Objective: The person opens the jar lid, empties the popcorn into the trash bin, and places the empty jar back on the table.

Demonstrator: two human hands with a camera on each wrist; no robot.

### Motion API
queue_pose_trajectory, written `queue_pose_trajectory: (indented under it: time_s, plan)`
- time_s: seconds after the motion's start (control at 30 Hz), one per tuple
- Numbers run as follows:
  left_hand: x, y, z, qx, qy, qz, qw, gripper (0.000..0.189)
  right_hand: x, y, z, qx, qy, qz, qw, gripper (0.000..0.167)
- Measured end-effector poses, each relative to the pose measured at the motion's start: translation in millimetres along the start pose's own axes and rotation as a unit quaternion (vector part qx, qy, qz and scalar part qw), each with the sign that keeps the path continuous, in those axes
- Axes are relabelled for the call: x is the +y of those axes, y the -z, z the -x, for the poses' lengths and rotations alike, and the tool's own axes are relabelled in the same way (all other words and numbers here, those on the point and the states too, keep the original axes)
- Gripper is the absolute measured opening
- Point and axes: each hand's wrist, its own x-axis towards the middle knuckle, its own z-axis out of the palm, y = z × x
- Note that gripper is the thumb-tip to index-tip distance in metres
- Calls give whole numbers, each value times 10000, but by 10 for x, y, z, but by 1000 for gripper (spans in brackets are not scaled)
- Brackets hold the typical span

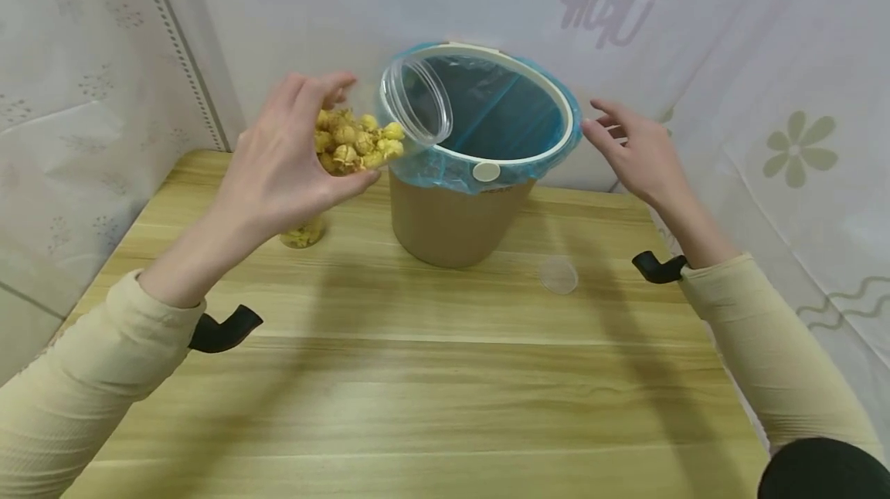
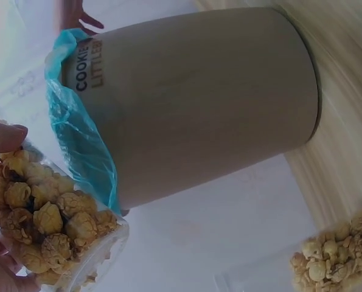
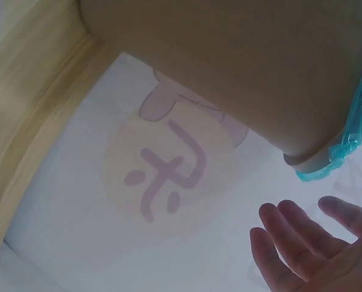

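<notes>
My left hand grips a clear plastic jar by its body, fingers over the top and thumb below. Caramel-coated popcorn fills the jar's lower part. The jar lies tilted, its open mouth at the left rim of a brown bin. A blue bag lines this bin, held under a cream ring. In the left wrist view the popcorn shows through the jar wall. My right hand holds nothing, its fingers loosely bent beside the bin's right rim; the right wrist view shows them apart.
Behind my left wrist, a second clear jar of popcorn stands on the wooden table, partly hidden. A thin clear disc lies right of the bin. Patterned white sheeting hangs behind and at the sides.
</notes>
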Motion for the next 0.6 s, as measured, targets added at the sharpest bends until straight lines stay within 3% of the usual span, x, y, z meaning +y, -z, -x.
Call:
queue_pose_trajectory:
  time_s: [0.33, 0.6]
  plan:
    - [-66, 9, -127, -58, 136, -35, 9999, 95, -138, -36, -237, -232, -604, -399, 9971, 77]
    - [-64, 28, -298, -233, 179, -71, 9995, 95, -217, -151, -354, -242, -526, -567, 9967, 82]
